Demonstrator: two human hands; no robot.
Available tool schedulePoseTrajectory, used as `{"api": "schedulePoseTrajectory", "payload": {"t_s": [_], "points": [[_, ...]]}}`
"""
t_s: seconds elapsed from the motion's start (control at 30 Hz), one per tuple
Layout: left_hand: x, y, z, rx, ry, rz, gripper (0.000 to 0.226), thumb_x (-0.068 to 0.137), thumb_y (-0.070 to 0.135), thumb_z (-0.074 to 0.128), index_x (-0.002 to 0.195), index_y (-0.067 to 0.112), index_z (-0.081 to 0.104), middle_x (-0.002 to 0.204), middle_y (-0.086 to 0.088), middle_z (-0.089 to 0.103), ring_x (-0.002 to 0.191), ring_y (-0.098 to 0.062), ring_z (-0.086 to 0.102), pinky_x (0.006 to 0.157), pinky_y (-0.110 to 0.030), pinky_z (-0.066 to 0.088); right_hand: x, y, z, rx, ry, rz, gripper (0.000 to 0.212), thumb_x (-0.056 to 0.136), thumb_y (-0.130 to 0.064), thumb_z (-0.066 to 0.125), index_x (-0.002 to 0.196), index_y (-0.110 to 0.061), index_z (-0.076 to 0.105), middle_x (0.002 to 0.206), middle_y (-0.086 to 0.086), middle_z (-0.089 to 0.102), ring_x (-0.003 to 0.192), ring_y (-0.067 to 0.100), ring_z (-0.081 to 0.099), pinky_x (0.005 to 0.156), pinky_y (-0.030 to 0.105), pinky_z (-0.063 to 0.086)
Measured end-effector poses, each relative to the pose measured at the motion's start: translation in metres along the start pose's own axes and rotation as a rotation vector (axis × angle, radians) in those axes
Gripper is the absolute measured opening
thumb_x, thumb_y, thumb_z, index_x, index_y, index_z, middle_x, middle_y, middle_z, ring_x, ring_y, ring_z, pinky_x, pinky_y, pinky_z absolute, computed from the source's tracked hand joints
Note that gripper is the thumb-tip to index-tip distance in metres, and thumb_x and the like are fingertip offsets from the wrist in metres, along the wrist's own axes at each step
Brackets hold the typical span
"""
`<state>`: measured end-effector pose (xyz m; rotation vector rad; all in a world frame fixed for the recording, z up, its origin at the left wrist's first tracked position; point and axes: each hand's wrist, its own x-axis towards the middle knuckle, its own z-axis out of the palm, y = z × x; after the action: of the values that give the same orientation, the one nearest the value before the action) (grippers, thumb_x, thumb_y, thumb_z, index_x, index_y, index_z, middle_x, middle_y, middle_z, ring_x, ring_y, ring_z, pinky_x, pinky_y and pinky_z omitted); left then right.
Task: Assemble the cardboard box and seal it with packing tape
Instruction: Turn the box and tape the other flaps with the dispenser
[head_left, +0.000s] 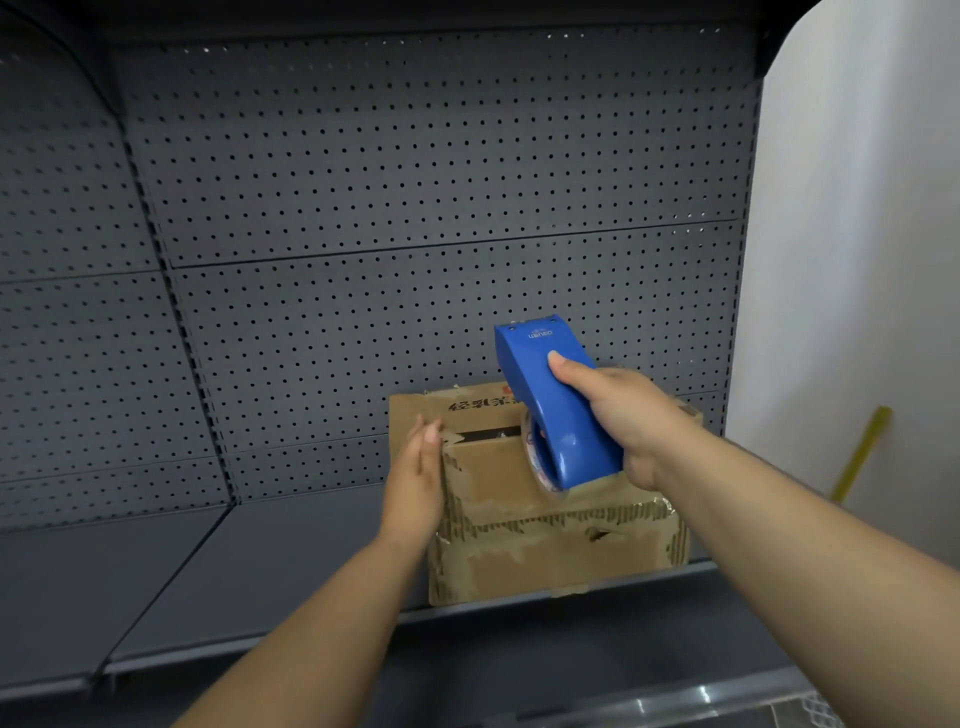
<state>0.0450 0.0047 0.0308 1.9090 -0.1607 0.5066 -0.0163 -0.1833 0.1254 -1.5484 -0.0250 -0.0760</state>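
Observation:
A worn brown cardboard box (545, 551) stands on a grey shelf (291, 561), its torn top flaps folded nearly closed with a dark gap left along the seam. My right hand (623, 410) grips a blue tape dispenser (550, 395), whose tape roll rests on the near top flap to the right of the middle. My left hand (415, 467) presses flat, fingers straight, against the box's upper left side. The far flap stands slightly raised and carries printed characters.
A grey pegboard back panel (415, 182) rises behind the box. The shelf stretches away to the left of the box. On the right stands a white wall (857, 234) with a yellow stick (862, 452) leaning on it. A lower shelf edge (675, 701) lies below.

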Motion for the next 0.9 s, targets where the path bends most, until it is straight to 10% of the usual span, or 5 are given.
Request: {"api": "schedulePoseTrajectory", "payload": {"t_s": [0.23, 0.43, 0.77, 0.9], "points": [[-0.002, 0.026, 0.008, -0.161, 0.029, -0.161, 0.053, 0.097, 0.049, 0.02, 0.132, 0.02, 0.049, 0.126, 0.003, 0.051, 0.115, -0.013, 0.044, 0.092, -0.026, 0.03, 0.008, -0.008, -0.019, -0.03, -0.005, -0.048, 0.036, 0.084, -0.045, 0.063, 0.093, -0.011, 0.063, 0.088, 0.009, 0.071, 0.066, 0.023, 0.067, 0.061, 0.029, 0.055], [0.001, 0.022, 0.012, 0.063, 0.059, -0.183, 0.07, 0.081, 0.046, 0.064, 0.14, 0.023, 0.034, 0.138, -0.007, 0.048, 0.119, -0.027, 0.051, 0.092, -0.037, 0.044, 0.015, -0.012, -0.035, -0.017, -0.024, -0.053, 0.031, 0.085, -0.042, 0.063, 0.088, -0.012, 0.061, 0.082, 0.007, 0.068, 0.064, 0.022, 0.065, 0.063, 0.031, 0.054], [-0.002, 0.02, 0.005, 0.114, 0.182, -0.138, 0.043, 0.093, 0.039, 0.047, 0.128, 0.015, 0.055, 0.128, -0.008, 0.059, 0.117, -0.025, 0.053, 0.099, -0.044, 0.042, 0.027, -0.002, -0.031, 0.0, -0.058, -0.053, 0.032, 0.086, -0.043, 0.062, 0.091, -0.012, 0.06, 0.09, 0.008, 0.068, 0.072, 0.025, 0.065, 0.073, 0.036, 0.054], [-0.006, 0.022, 0.006, 0.066, 0.09, -0.208, 0.05, 0.098, 0.043, 0.031, 0.145, 0.025, 0.031, 0.149, -0.006, 0.036, 0.135, -0.025, 0.034, 0.109, -0.042, 0.029, 0.026, 0.002, -0.023, -0.028, -0.101, -0.059, 0.031, 0.086, -0.043, 0.062, 0.09, -0.012, 0.061, 0.088, 0.007, 0.067, 0.069, 0.022, 0.064, 0.065, 0.031, 0.051]]}}
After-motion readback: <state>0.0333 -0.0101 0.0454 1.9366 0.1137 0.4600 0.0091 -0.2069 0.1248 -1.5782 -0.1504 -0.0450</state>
